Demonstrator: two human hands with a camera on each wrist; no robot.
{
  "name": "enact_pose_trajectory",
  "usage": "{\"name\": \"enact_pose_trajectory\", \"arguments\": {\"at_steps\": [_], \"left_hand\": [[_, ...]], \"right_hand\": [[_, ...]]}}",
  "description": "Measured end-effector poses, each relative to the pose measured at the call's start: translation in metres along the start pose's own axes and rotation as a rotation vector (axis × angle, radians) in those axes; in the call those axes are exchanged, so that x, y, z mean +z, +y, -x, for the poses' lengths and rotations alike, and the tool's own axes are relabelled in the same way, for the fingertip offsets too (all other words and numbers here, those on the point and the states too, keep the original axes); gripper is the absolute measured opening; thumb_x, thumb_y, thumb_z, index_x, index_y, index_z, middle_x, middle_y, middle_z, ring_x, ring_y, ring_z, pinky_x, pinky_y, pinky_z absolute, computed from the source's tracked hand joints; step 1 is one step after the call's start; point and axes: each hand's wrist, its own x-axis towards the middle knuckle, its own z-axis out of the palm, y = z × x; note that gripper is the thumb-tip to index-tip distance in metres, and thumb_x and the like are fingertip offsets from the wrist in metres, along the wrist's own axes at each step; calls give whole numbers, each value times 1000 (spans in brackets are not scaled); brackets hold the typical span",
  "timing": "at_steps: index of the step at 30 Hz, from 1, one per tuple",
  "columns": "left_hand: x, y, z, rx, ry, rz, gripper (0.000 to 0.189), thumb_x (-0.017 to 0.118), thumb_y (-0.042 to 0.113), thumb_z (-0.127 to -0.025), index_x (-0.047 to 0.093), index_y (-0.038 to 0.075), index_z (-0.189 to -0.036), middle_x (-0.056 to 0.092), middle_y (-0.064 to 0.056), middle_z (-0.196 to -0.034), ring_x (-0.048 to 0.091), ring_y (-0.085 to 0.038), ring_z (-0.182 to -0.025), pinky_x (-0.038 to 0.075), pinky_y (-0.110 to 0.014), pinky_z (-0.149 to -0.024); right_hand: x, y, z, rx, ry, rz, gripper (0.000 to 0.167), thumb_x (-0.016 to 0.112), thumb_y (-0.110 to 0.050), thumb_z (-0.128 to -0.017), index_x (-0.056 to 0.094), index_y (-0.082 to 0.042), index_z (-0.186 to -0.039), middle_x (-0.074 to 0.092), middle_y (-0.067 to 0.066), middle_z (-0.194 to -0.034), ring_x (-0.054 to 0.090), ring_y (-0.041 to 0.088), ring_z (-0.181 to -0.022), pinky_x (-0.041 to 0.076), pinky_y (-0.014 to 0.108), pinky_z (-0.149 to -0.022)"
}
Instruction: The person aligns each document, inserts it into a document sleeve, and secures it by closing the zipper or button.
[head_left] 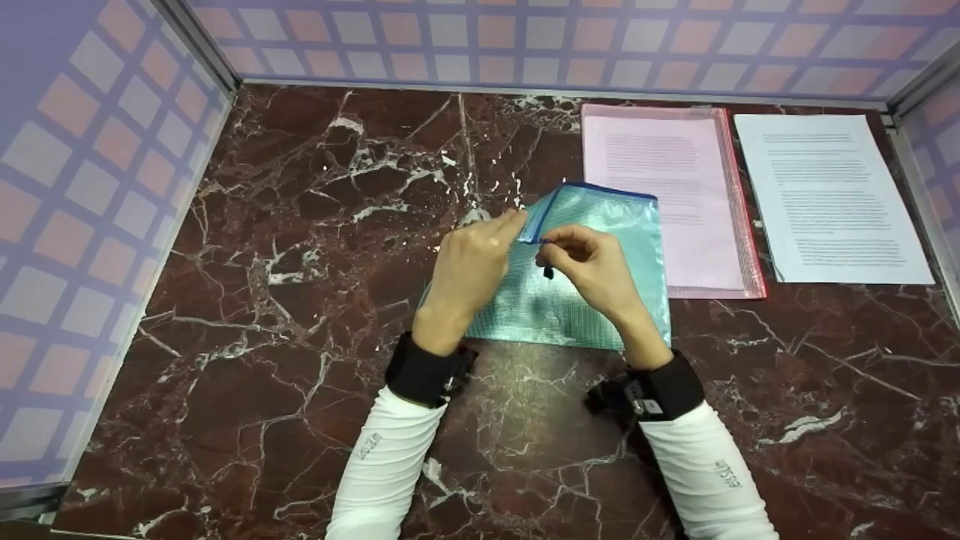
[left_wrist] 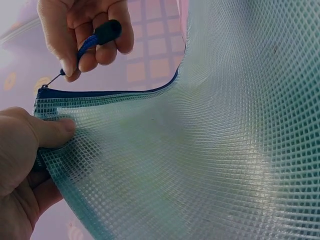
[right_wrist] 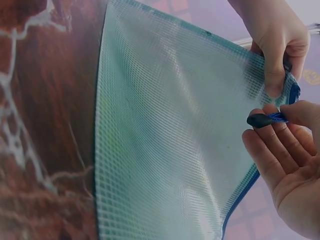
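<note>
A teal mesh zipper pouch (head_left: 622, 217) stands partly lifted off the table, its dark blue zipper (left_wrist: 110, 93) along the top edge. My left hand (head_left: 471, 266) pinches the pouch's corner by the zipper end, thumb flat on the mesh in the left wrist view. Beside it, my right hand (head_left: 600, 274) pinches the blue cord of the zipper pull between thumb and fingers. The pull's black tip (right_wrist: 260, 120) sticks out past the fingers. At the corner, the zipper slider (left_wrist: 43, 90) sits with the cord drawn taut from it.
A pink zipper folder (head_left: 716, 259) with a printed sheet inside lies behind the pouch to the right. Farther right is a stack of printed white paper (head_left: 832, 202). The dark red marble table (head_left: 247, 420) is bordered by checkered panels (head_left: 480, 41) at the back and sides.
</note>
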Motion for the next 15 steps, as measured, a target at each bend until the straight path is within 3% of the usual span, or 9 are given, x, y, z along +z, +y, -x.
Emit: {"name": "enact_pose_trajectory", "arguments": {"at_steps": [4,8,15], "left_hand": [[1,0,0,21,-13,7,27,61,-4,-91,74,7,-112,76,-12,-105,75,-21,-73,59,-24,-58],[0,0,1,27,-37,35,29,58,-4,-92,73,7,-114,76,-13,-107,75,-20,-70,56,-21,-52],[-2,0,1,47,-55,61,31,57,-3,-93,71,10,-117,75,-12,-110,64,-15,-52,46,-18,-43]], "right_hand": [[-3,0,0,-46,63,84,16,67,1,-90,73,7,-104,75,20,-89,67,2,-73,57,18,-71],[-5,-1,1,-111,114,188,17,68,0,-90,74,5,-104,75,23,-93,67,-4,-77,57,15,-74],[-11,-2,0,-189,215,361,14,69,0,-89,75,6,-100,76,21,-92,73,23,-77,54,8,-70]]}}
